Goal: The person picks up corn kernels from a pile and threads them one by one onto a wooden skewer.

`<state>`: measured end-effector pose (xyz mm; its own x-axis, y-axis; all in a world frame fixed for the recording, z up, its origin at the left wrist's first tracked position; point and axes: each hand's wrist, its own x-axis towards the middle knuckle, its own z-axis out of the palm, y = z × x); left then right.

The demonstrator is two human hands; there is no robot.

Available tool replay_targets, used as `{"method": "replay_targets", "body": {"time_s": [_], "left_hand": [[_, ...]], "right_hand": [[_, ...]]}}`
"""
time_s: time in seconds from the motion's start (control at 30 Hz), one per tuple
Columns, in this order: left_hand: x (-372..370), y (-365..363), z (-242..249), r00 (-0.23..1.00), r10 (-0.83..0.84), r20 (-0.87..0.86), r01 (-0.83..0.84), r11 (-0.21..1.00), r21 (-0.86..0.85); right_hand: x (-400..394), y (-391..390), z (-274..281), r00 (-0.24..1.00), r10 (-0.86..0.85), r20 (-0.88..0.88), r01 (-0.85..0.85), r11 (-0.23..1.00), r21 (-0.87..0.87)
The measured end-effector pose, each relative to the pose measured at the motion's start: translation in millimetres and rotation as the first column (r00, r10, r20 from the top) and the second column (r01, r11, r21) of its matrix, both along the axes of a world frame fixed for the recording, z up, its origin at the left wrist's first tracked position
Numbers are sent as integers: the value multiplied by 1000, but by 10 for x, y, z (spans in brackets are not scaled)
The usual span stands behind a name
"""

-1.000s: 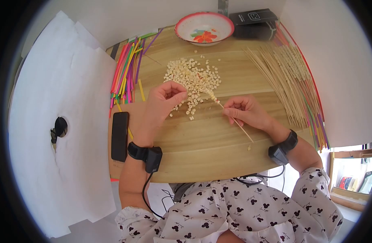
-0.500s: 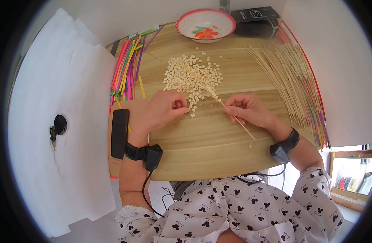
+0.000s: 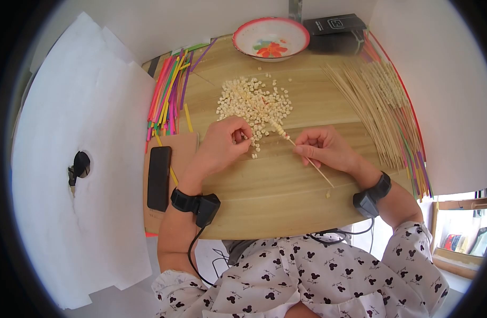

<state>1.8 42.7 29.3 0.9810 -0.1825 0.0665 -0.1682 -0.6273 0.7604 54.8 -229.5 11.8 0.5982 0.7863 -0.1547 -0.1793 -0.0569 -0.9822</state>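
Observation:
My right hand (image 3: pixel 324 149) pinches a thin bamboo skewer (image 3: pixel 320 172) between thumb and fingers. Several pale kernels (image 3: pixel 277 127) are threaded on the skewer's far end, which points up and left to the edge of a loose heap of cream-coloured, corn-like kernels (image 3: pixel 248 98). At the near-left edge of that heap, my left hand (image 3: pixel 226 140) is closed with thumb and fingertips together. Whatever it pinches, if anything, is too small or hidden to make out. A few stray kernels lie just beside its fingertips.
Coloured strips (image 3: pixel 169 93) lie at the left, above a dark phone (image 3: pixel 159 177) on a brown pad (image 3: pixel 189 142). Behind the heap stand an enamel bowl (image 3: pixel 243 45) and a black box (image 3: pixel 336 40). Bare skewers (image 3: pixel 360 106) and kernel-covered sticks (image 3: pixel 389 85) line the right side.
My left hand has shifted slightly right along the heap's edge, its fingers curling more. My right hand still holds the skewer in nearly the same place. The whole view has moved a little.

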Motion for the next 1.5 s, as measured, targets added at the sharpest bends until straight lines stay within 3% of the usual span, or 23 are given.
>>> {"method": "replay_targets", "body": {"time_s": [0.07, 0.13, 0.27, 0.33, 0.43, 0.73, 1.17, 1.27, 1.43, 1.5], "left_hand": [[33, 45, -15, 997, 83, 10, -82, 995, -63], [78, 142, -87, 982, 149, -118, -186, 874, -448], [133, 259, -89, 968, 213, -132, -249, 750, -613], [157, 295, -132, 950, 241, -200, -305, 569, -764], [196, 352, -206, 950, 239, -200, -296, 494, -817], [218, 409, -284, 924, 323, -203, -325, 388, -862], [207, 329, -247, 918, 333, -215, -335, 361, -870], [202, 305, -250, 914, 354, -196, -338, 402, -851], [178, 222, -197, 869, 495, -5, -366, 636, -679], [170, 189, -175, 863, 505, 21, -366, 652, -664]], "right_hand": [[3, 1, 8, 1000, 4, 5, -4, 1000, -5], [5, -3, 11, 1000, 18, 19, -18, 1000, -23], [6, -4, 0, 999, 30, 30, -29, 999, -27], [1, -2, -5, 999, 35, 19, -35, 999, -22], [-13, -3, 4, 999, 31, 10, -31, 999, -35], [-21, -36, 21, 994, 113, 3, -113, 992, -63], [-24, -27, 15, 994, 112, -3, -112, 991, -74], [-30, -17, 24, 994, 108, 6, -107, 991, -77], [-29, -18, 27, 995, 103, 5, -102, 991, -81], [-34, -20, 2, 995, 98, 6, -98, 992, -78]]}}
